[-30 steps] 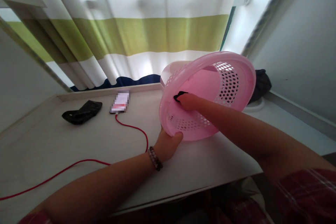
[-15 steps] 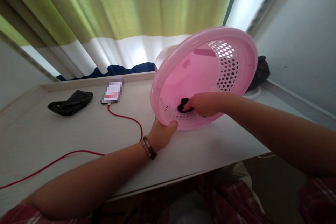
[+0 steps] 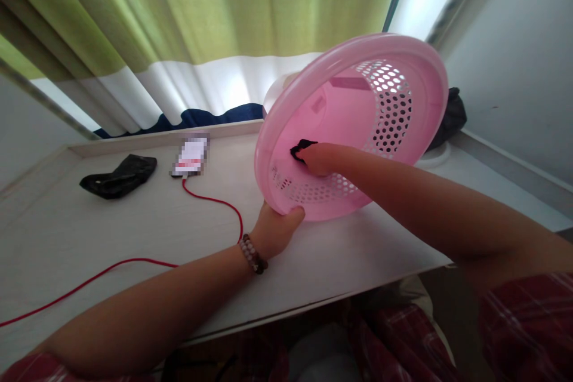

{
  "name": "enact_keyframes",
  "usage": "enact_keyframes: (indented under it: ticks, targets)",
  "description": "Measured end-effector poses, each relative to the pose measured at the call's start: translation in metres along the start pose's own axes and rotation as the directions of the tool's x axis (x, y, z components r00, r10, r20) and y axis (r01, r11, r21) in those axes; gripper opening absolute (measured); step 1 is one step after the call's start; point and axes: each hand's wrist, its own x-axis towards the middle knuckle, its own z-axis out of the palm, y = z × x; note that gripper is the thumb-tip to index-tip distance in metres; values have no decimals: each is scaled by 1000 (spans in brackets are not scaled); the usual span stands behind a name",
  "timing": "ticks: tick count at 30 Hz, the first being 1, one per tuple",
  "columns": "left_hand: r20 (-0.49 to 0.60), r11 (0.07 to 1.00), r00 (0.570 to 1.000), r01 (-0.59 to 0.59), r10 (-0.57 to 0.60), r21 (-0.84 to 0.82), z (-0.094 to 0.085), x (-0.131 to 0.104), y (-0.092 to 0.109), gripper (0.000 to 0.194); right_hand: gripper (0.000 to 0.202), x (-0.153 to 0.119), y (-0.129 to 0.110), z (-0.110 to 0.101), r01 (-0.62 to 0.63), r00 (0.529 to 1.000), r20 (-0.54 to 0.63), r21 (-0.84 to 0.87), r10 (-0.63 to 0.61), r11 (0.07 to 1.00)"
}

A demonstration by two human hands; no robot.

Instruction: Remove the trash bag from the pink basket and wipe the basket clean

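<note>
A pink plastic basket [image 3: 286, 110] with rows of round holes is tilted over the white desk, its wide mouth turned toward me. My left hand [image 3: 275, 230] grips the lower left of its rim, thumb on the inside edge. Inside the basket, my right hand [image 3: 319, 159] is closed on a bunched black cloth [image 3: 302, 148] and presses near the inner wall. The fingers of that hand are partly hidden by the cloth. A beaded bracelet circles my left wrist.
On the desk [image 3: 201, 274] lie a crumpled black pouch-like item [image 3: 119, 176] and a phone [image 3: 191, 155] with a red cable [image 3: 219, 200] running left. Behind hangs a striped curtain [image 3: 201, 18]. Something dark [image 3: 452, 116] stands behind the basket at right.
My right hand has moved the black cloth deeper into the basket, up and slightly left. The basket has shifted slightly; my left hand keeps its hold on the rim.
</note>
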Motion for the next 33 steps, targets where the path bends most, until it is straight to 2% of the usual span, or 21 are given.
enact_keyframes:
  ticks: [3, 6, 8, 10, 14, 18, 23, 29, 33]
  targets:
    - [-16, 1000, 1000, -3, 3, -3, 1, -1, 1, 41, 44, 5, 3, -4, 27, 997, -80, 46, -24, 999]
    - [-14, 1000, 1000, -14, 14, -19, 1, -1, 2, 36, 38, -16, -6, -11, 106, 961, -265, 106, -74, 989]
    - [3, 999, 1000, -27, 27, -29, 1, 0, 1, 35, 29, -40, -18, -12, 140, 955, -282, 174, -87, 975]
    - [13, 999, 999, -41, 42, -35, 0, 1, 1, 37, 23, -63, -30, -8, 182, 963, -243, 271, -115, 945]
    - [11, 998, 998, -65, 65, -13, 0, 2, 2, 39, 22, -90, -47, 6, 231, 942, -323, 414, -96, 881]
    - [9, 998, 998, -55, 55, 34, 0, 2, 3, 35, 19, -94, -54, 15, 239, 916, -399, 475, -35, 847]
    - [8, 997, 998, -66, 66, 26, 1, 2, -1, 35, 13, -95, -55, 17, 278, 900, -435, 522, -29, 806]
    - [1, 994, 995, -101, 101, 37, 1, 2, 0, 34, 9, -93, -57, 19, 233, 930, -367, 599, 4, 766]
    - [20, 992, 993, -118, 117, 47, 1, 1, -2, 32, 10, -93, -60, 20, 219, 940, -340, 584, -8, 781]
